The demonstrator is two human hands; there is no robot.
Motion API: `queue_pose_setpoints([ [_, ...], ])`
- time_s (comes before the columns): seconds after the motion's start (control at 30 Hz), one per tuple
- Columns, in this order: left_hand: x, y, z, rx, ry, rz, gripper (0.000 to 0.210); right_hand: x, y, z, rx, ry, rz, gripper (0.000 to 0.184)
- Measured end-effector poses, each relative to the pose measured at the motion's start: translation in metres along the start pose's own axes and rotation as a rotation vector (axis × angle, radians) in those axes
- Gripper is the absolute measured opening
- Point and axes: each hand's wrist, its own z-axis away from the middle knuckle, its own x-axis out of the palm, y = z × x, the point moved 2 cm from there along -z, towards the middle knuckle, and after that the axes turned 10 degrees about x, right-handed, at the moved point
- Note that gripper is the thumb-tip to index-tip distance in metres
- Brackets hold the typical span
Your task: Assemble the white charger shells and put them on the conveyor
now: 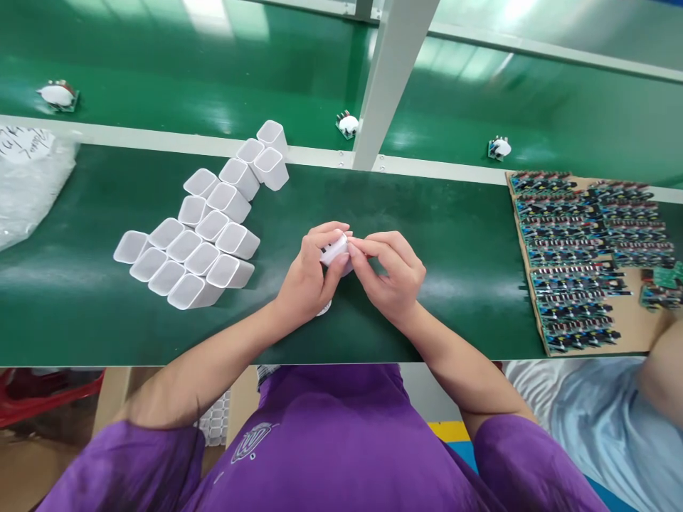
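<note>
Near the table's front middle, my left hand (309, 277) is closed around a small white plastic housing (335, 249), tilted between thumb and fingers. Small dark slots or parts show on its left side. My right hand (392, 274) meets it from the right, thumb and index finger pinched together at its edge. What those fingertips hold is too small to make out. Below my left hand the rim of a white round piece (324, 308) peeks out, mostly hidden by the hand.
Several white open-topped plastic cups (203, 296) stand grouped to the left. A clear plastic bag (32, 188) lies far left. Cardboard (637, 313) with rows of circuit boards (570, 274) is at right, near another person's arm (664, 373). A metal post (392, 78) rises behind.
</note>
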Motion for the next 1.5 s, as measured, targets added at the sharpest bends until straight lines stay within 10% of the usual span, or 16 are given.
queue_pose_setpoints([
  [0.37,-0.002,-0.002,0.0,-0.004,0.01,-0.058,0.022,0.001,-0.003,0.003,-0.219,-0.013,0.221,0.015],
  [1.5,-0.014,-0.011,-0.008,-0.17,0.065,0.217,0.011,0.0,-0.01,0.005,0.16,-0.199,-0.165,0.022],
])
